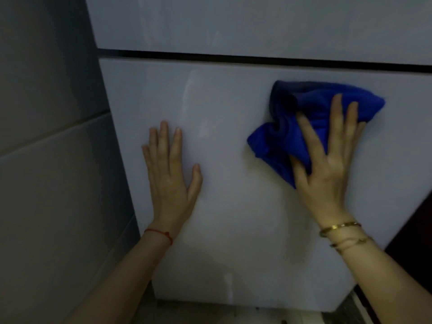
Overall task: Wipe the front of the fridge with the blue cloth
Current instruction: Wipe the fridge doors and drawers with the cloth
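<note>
A: Where was the cloth (313,127)?
B: We saw it bunched against the fridge (233,206) lower door, at about 2 o'clock from the door's centre, just under the dark gap (257,58) between the doors.
A: Right hand (327,167)?
B: Flat on the cloth, fingers straight and spread, thumb on the cloth's lower fold. Pressing it to the door, not pinching.
A: Left hand (170,174)?
B: Palm flat on the bare door, at 9 o'clock from the cloth, well apart from it. Fingers straight and close together, thumb out to the side. It held nothing.
A: Anything else?
B: We noted a red string (161,233) on the left wrist and gold bangles (341,232) on the right. Tiled wall (51,160) at 9 o'clock of the fridge. Faint smears on the door near 11 o'clock from the left hand.
</note>
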`<state>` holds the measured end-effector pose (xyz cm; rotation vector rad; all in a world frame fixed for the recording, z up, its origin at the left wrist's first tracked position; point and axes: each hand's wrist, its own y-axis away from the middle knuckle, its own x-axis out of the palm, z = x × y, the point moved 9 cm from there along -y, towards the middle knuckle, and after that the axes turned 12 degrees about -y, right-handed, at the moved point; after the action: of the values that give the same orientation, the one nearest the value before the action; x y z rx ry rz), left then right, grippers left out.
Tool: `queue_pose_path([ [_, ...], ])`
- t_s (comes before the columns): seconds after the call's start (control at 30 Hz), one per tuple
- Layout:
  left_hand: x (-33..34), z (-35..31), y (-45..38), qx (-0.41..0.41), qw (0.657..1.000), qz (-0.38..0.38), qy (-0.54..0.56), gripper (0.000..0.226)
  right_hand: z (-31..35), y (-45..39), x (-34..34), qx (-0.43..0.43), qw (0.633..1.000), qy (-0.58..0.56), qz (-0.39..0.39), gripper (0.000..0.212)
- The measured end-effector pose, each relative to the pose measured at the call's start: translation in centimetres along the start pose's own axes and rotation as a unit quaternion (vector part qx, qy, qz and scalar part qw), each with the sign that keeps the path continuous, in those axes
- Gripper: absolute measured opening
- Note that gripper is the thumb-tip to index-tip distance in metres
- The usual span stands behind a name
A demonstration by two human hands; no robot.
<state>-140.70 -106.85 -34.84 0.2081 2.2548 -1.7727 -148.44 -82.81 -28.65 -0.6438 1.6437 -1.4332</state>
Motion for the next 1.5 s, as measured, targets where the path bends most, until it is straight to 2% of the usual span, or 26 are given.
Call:
queue_pose_path([
  [0.07, 0.2, -0.6, 0.1, 0.003, 1.0, -0.001, -0.002, 0.068, 0.3, 3.5, 1.3, -0.017, 0.999, 0.0, 0.036, 0.049],
  [0.17, 0.4, -0.8, 0.3, 0.005, 1.0, -0.005, -0.011, 0.07, -0.6, 13.9, 3.6, -0.031, 0.988, 0.049, 0.143, 0.075],
  [0.23, 0.4, -0.6, 0.3, 0.006, 1.0, -0.012, -0.017, 0.07, -1.8, 18.2, 3.5, -0.015, 0.981, 0.076, 0.18, 0.093],
  [0.3, 0.5, -0.6, 0.1, 0.01, 1.0, -0.021, -0.02, 0.069, -2.9, 17.1, 2.0, 0.015, 0.988, 0.061, 0.142, 0.078],
  [0.4, 0.4, -0.6, 0.2, 0.008, 0.999, -0.043, -0.027, 0.066, -4.2, 8.9, -1.3, 0.123, 0.992, 0.001, -0.001, 0.055],
  [0.47, 0.4, -0.7, 0.3, 0.004, 0.998, -0.052, -0.033, 0.065, -3.9, 3.7, -2.3, 0.136, 0.988, -0.022, -0.067, 0.049],
  [0.5, 0.4, -0.7, 0.3, 0.004, 0.998, -0.055, -0.035, 0.065, -3.2, 2.2, -2.0, 0.117, 0.991, -0.017, -0.068, 0.049],
  [0.57, 0.4, -0.8, 0.3, 0.007, 0.998, -0.057, -0.038, 0.065, -1.4, 2.6, -0.2, 0.055, 0.998, 0.001, -0.022, 0.048],
  [0.67, 0.4, -0.7, 0.4, 0.007, 0.998, -0.053, -0.035, 0.065, -0.6, 10.1, 2.6, -0.018, 0.996, 0.028, 0.086, 0.055],
  [0.73, 0.4, -0.7, 0.5, 0.008, 0.998, -0.05, -0.036, 0.065, -2.0, 15.6, 2.4, -0.015, 0.99, 0.057, 0.128, 0.065],
  [0.83, 0.4, -0.9, 0.4, 0.012, 0.998, -0.051, -0.042, 0.066, -5.2, 16.9, -0.6, 0.065, 0.991, 0.056, 0.102, 0.059],
  [0.93, 0.4, -1.0, 0.5, 0.01, 0.998, -0.052, -0.043, 0.065, -6.9, 10.3, -3.5, 0.132, 0.991, 0.007, -0.001, 0.055],
  [1.0, 0.4, -1.0, 0.4, 0.009, 0.998, -0.052, -0.046, 0.065, -6.8, 4.5, -4.8, 0.133, 0.989, -0.012, -0.067, 0.053],
  [1.03, 0.4, -1.0, 0.4, 0.009, 0.997, -0.052, -0.049, 0.065, -6.3, 2.3, -4.8, 0.115, 0.99, -0.01, -0.076, 0.052],
  [1.13, 0.4, -0.9, 0.5, 0.014, 0.997, -0.052, -0.051, 0.065, -3.2, 1.4, -2.1, 0.016, 1.0, 0.016, -0.009, 0.05],
  [1.23, 0.5, -0.8, 0.5, 0.017, 0.998, -0.045, -0.047, 0.066, -1.9, 10.0, 1.4, -0.046, 0.994, 0.033, 0.09, 0.054],
  [1.33, 0.4, -0.8, 0.5, 0.015, 0.998, -0.041, -0.048, 0.066, -4.5, 18.1, 0.9, -0.01, 0.987, 0.095, 0.132, 0.077],
  [1.4, 0.3, -1.0, 0.4, 0.017, 0.998, -0.044, -0.052, 0.066, -6.4, 18.4, -0.8, 0.022, 0.988, 0.1, 0.12, 0.068],
  [1.5, 0.4, -1.0, 0.5, 0.014, 0.997, -0.045, -0.06, 0.066, -7.9, 12.9, -3.4, 0.126, 0.991, 0.047, 0.021, 0.058],
])
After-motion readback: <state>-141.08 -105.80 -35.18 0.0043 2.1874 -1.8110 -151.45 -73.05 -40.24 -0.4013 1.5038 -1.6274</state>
